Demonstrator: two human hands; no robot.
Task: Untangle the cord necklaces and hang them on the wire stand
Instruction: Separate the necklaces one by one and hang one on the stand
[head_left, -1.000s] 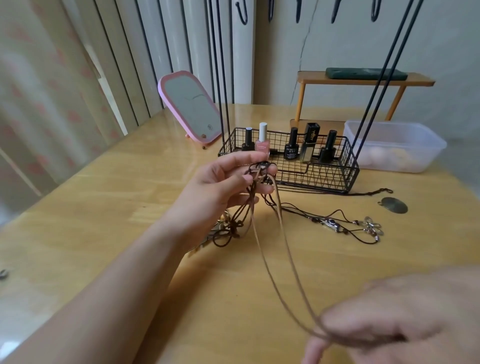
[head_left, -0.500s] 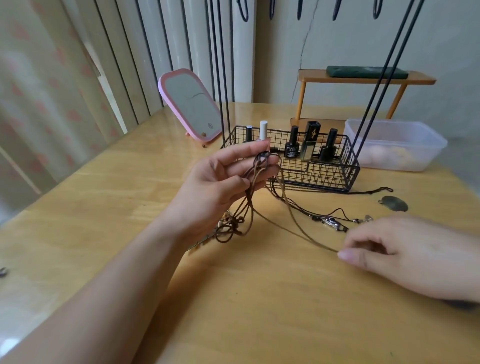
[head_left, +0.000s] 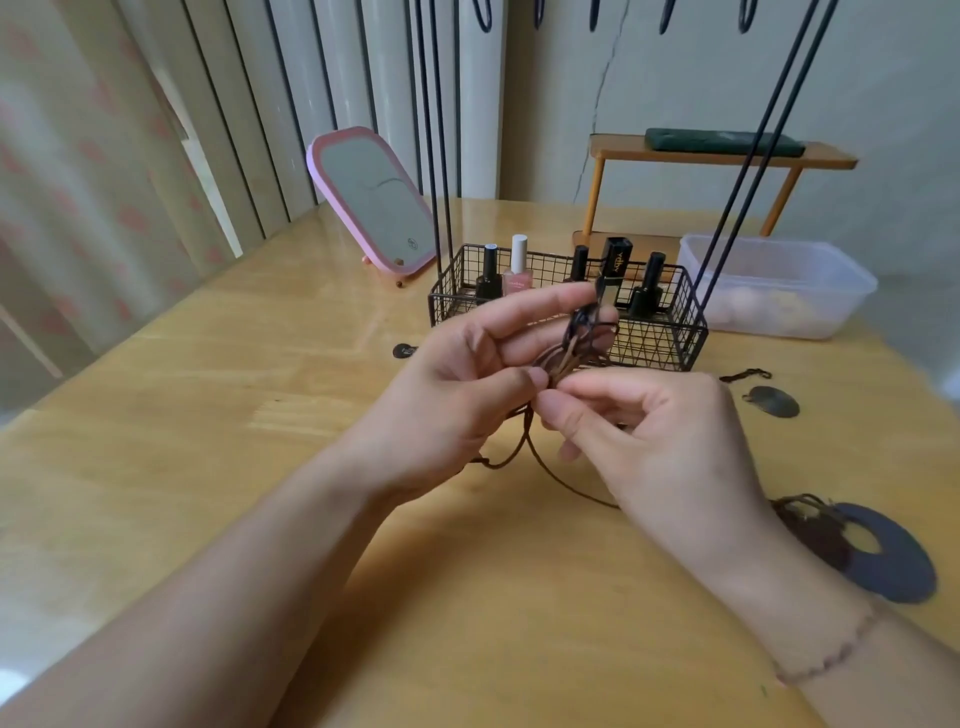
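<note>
A tangle of brown and black cord necklaces (head_left: 576, 348) is held up in front of the wire stand's basket (head_left: 670, 338). My left hand (head_left: 457, 395) holds the bundle, cords looped over its fingers. My right hand (head_left: 654, 447) pinches a brown cord at the tangle with thumb and forefinger. Loose cord (head_left: 524, 457) hangs down between my hands to the table. The stand's black rods (head_left: 436, 156) rise out of frame, with hooks (head_left: 485, 15) at the top edge. A dark disc pendant (head_left: 893, 556) with cord lies by my right wrist.
Nail polish bottles (head_left: 518, 270) stand in the basket. A pink mirror (head_left: 374, 202) leans at the back left. A clear plastic box (head_left: 779, 286) and a small wooden shelf (head_left: 722, 156) are at the back right. Small dark pendants (head_left: 774, 401) (head_left: 404, 351) lie on the wooden table (head_left: 208, 415).
My right hand has come up from the table's right side to the tangle and now pinches a cord there. The long loop it was pulling has gone slack.
</note>
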